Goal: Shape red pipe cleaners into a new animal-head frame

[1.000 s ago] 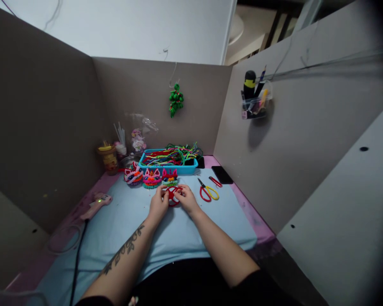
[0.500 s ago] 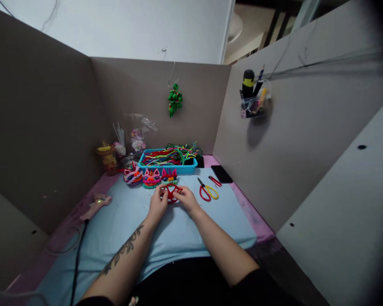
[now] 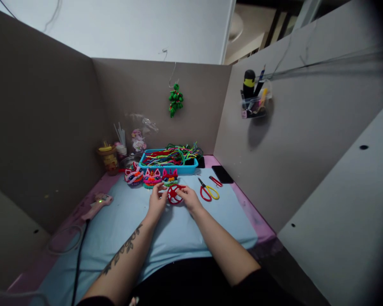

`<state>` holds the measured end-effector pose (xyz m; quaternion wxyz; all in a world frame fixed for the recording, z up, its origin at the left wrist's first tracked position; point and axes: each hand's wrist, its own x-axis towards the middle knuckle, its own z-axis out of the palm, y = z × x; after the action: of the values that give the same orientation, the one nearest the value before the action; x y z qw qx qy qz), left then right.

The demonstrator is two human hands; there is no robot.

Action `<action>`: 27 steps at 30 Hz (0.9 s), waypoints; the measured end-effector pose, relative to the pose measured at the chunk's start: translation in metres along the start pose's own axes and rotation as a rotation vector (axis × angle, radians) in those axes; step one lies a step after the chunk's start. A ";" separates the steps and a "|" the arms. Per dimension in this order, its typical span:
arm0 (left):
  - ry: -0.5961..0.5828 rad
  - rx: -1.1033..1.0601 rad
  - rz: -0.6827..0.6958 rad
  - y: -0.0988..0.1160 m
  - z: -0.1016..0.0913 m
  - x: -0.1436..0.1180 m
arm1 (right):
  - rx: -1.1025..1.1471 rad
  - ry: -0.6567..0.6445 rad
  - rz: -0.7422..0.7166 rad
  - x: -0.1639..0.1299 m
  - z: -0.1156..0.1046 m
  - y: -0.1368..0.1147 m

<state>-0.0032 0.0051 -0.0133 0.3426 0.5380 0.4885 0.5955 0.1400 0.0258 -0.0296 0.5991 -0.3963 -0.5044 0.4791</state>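
With the red spoked ring (image 3: 175, 194) taken as the centre of the dial and 12 o'clock as straight ahead of the wearer, the following is noted. The ring is located between the two hands, near the middle of the blue-covered counter (image 3: 230, 221); whether its lower rim touches the cover cannot be established. At 3 o'clock, its side is pinched by the right hand (image 3: 188, 198), the thumb laid over the face near the spokes and the fingers largely hidden behind. At 9 o'clock, the left hand (image 3: 158, 197) is held half spread, thumb and fingers parted and nothing seen between them; contact with the rim cannot be confirmed. The one-sided grip is judged to steady the piece while the left fingers are kept free for fine handling. Finished-looking figures (image 3: 152, 179) are lined up between 10 and 12 o'clock, apparently where they can be consulted as patterns. The blue tray (image 3: 178, 170) of coloured stems (image 3: 169, 158) is set beyond them at 12, presumably for supply within reach. Scissors (image 3: 207, 191) are laid at 3 o'clock, convenient to the right hand, blades directed towards 10 or 11. A pink corded tool (image 3: 97, 207) is rested between 8 and 9, on the left hand's side. The ring's face is turned towards the wearer; being round, it is assigned no long axis, and no pointing end is found.
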 end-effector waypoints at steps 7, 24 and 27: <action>-0.054 -0.063 -0.067 -0.002 0.003 0.001 | 0.137 0.021 0.078 0.001 -0.001 -0.003; -0.174 -0.173 -0.136 0.010 0.005 -0.006 | 0.138 -0.059 0.077 -0.006 0.001 -0.014; -0.193 -0.184 -0.138 0.013 0.006 -0.006 | 0.135 -0.065 0.073 -0.006 0.002 -0.014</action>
<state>0.0048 -0.0030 -0.0034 0.4759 0.5241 0.4327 0.5582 0.1404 0.0169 -0.0172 0.5898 -0.3574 -0.4756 0.5461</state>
